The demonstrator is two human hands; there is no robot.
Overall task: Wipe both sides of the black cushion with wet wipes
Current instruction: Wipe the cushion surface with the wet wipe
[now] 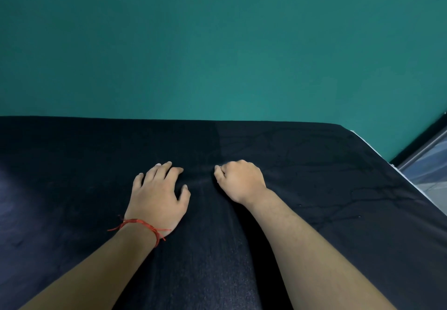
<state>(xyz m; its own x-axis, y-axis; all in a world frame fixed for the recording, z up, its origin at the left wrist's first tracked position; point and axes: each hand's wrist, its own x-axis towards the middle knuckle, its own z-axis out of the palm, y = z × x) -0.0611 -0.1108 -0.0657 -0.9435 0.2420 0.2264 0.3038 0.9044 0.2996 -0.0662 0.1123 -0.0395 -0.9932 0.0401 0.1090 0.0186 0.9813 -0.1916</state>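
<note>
From my remote seat I see the black cushion (319,188) filling the lower half of the head view, its far edge against the teal wall (217,43) and its right corner near a strip of pale floor (433,171). The left hand (157,193), with a red thread bracelet (142,225) at the wrist, rests palm down on the cushion, fingers spread wide and slightly bent, tips pressing the surface. Just beside it, the right hand (239,181) is curled tight; thumb and forefinger seem to pinch a crease of the cushion's cover, though the dark fabric makes this hard to confirm.
</note>
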